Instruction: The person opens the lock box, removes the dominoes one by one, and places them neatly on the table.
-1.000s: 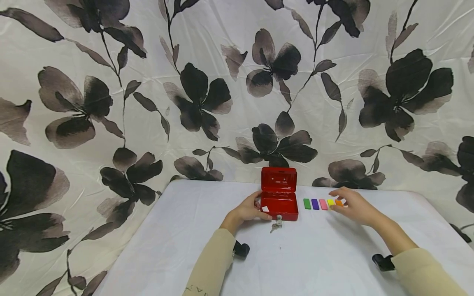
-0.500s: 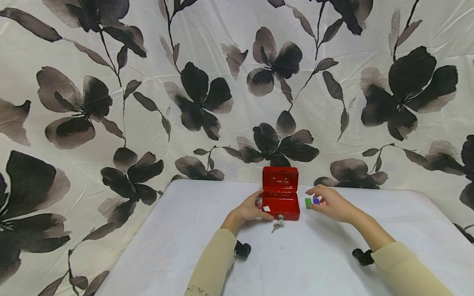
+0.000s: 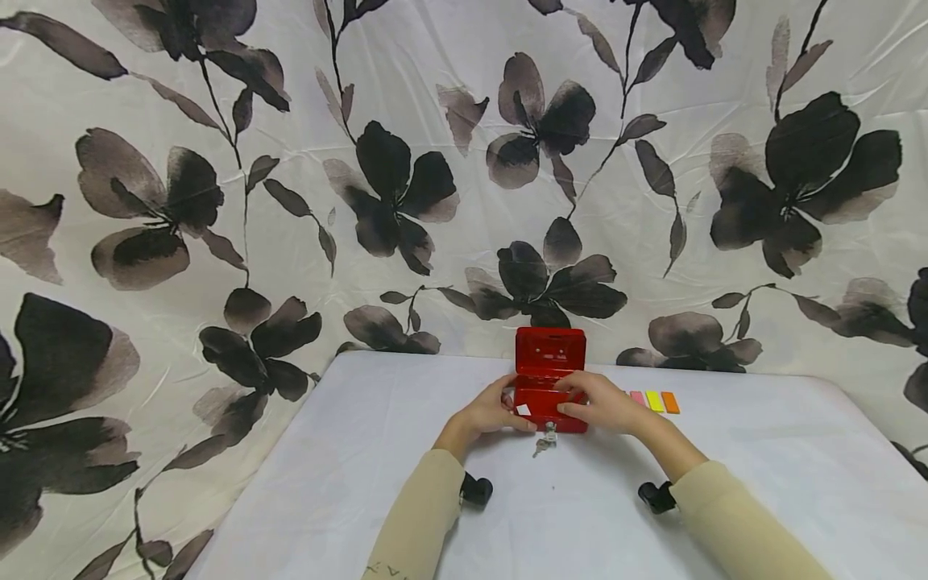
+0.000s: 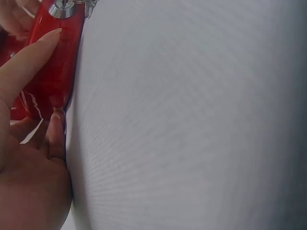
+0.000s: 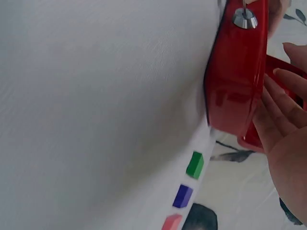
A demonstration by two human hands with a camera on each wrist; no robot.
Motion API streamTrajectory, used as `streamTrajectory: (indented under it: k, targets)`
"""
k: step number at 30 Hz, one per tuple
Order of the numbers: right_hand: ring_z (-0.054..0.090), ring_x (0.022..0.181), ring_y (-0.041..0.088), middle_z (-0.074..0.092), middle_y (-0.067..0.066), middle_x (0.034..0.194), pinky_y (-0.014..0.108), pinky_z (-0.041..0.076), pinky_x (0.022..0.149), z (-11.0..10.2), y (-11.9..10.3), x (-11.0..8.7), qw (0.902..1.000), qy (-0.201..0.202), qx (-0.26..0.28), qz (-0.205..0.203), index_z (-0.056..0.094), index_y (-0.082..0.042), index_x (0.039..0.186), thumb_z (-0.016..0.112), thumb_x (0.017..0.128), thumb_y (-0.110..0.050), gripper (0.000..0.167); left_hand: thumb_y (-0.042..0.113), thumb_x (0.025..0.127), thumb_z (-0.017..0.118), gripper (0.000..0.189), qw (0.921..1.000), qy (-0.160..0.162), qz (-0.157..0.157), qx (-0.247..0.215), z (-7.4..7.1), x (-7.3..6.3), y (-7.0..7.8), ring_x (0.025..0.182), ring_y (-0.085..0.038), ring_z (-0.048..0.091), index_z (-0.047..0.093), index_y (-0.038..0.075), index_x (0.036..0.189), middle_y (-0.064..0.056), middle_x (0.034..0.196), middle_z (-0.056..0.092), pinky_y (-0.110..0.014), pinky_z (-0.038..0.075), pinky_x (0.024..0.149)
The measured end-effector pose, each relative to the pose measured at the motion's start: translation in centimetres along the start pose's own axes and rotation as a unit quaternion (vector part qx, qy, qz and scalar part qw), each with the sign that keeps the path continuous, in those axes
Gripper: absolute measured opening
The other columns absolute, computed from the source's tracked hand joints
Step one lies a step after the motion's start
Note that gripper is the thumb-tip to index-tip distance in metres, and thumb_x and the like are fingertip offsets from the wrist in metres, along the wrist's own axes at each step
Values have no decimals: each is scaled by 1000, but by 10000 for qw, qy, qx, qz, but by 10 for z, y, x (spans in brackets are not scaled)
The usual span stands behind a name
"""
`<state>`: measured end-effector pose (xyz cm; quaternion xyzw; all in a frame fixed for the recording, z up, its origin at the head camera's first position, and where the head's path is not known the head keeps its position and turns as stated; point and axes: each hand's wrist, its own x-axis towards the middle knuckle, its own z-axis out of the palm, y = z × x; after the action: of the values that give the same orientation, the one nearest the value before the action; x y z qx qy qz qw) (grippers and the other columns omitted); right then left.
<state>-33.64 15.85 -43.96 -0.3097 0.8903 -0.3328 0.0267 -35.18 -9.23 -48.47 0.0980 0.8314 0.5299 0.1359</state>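
Observation:
A red cash box (image 3: 540, 423) stands on the table with its lid (image 3: 551, 351) raised. Keys (image 3: 541, 445) hang from the lock (image 5: 244, 18) on its front. My left hand (image 3: 487, 409) grips the box's near left corner, the thumb along the front and the other fingers at the side. Inside the box's opening are the fingers of my right hand (image 3: 605, 403); in the right wrist view they look extended and nothing shows between them. To the right lie a green block (image 5: 195, 165) and a purple block (image 5: 183, 196), both hidden by the right hand in the head view.
Pink (image 3: 637, 398), yellow (image 3: 655, 401) and orange (image 3: 670, 403) blocks continue the row on the white-covered table (image 3: 551, 524). Behind the table hangs a floral cloth (image 3: 435, 201). A small white piece (image 3: 524, 410) shows at the box's front left.
My right hand has swept left from above the yellow and orange blocks, past the green one, into the box. The left hand stays on the box, and the blocks still lie in their row.

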Motion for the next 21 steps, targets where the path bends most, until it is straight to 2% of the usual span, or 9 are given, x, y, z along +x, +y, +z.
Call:
streamTrajectory:
  k: [5, 10, 21]
  targets:
    - [64, 104, 28, 69, 14, 117, 46, 57, 91, 9, -3, 15, 9999, -104, 34, 44, 65, 1, 126, 74, 95, -20, 39, 20, 73, 94, 99, 10000, -12, 18, 69, -3, -1, 1, 96, -23, 50, 41, 18, 156, -8, 100, 54, -35, 47, 81]
    - [64, 99, 24, 71, 12, 110, 45, 57, 91, 12, -6, 29, 9994, -314, 66, 103, 67, 1, 125, 77, 93, -18, 39, 20, 73, 94, 97, 10000, -40, 78, 28, -6, -1, 3, 96, -24, 50, 41, 19, 155, -8, 102, 55, -37, 46, 81]
    - [62, 88, 17, 71, 1, 94, 39, 56, 87, 18, -1, 51, 9951, -722, -244, 623, 73, -4, 110, 84, 86, -21, 32, 20, 75, 93, 97, 10000, -35, 24, 58, 0, 2, -1, 97, -23, 50, 40, 18, 156, -8, 102, 54, -35, 46, 81]
